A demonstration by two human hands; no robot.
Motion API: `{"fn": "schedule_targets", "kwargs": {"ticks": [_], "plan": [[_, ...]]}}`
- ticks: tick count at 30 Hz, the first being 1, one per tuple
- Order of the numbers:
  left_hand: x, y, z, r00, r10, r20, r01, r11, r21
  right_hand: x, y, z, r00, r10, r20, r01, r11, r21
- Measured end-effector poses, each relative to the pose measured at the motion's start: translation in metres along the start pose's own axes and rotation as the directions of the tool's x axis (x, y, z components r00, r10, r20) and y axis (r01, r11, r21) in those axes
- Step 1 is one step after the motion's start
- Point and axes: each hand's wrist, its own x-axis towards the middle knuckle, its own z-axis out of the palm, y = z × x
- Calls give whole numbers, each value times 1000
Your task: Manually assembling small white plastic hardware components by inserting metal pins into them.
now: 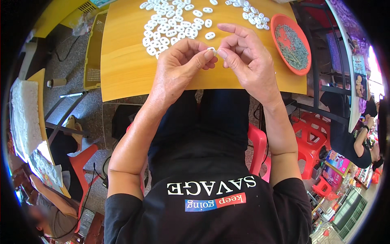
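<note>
Above the near edge of the wooden table (126, 61), my left hand (180, 65) pinches a small white oval plastic piece (211, 49) between thumb and fingers. My right hand (252, 59) meets it from the other side, thumb and a finger closed at the end of the piece, index finger raised. Whatever lies between those right fingertips is too small to make out. Beyond my left hand spreads a loose pile of white oval two-hole pieces (172, 32). One single white piece (210, 35) lies just beyond my fingertips.
An orange bowl (301, 72) of small grey metal pins (294, 46) stands to the right. Another group of white pieces (251, 20) lies at the far right. A yellow crate (93, 53) is beside the table's left edge. Red stools (310, 138) and other people are around.
</note>
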Motion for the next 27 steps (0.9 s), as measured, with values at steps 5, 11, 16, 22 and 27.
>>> {"fn": "schedule_targets", "kwargs": {"ticks": [5, 11, 16, 22, 27], "plan": [[0, -1, 0, 1000, 11, 3, -10, 1000, -10, 0, 4, 1, 999, -35, -14, 35, 999, -26], [0, 1, 0, 1000, 5, 3, -5, 1000, 3, 1, 3, -1, 1000, -24, -4, 23, 999, -36], [-1, 2, 0, 1000, 10, 15, -10, 1000, 12, 1, 3, 2, 998, -55, -19, 54, 997, -56], [-1, 0, -1, 1000, 9, 11, -9, 1000, 15, 4, -1, 3, 994, -111, 2, 110, 979, -171], [2, -1, 0, 1000, 27, -16, -27, 999, 32, 6, 3, 6, 995, -103, -1, 101, 981, -165]]}}
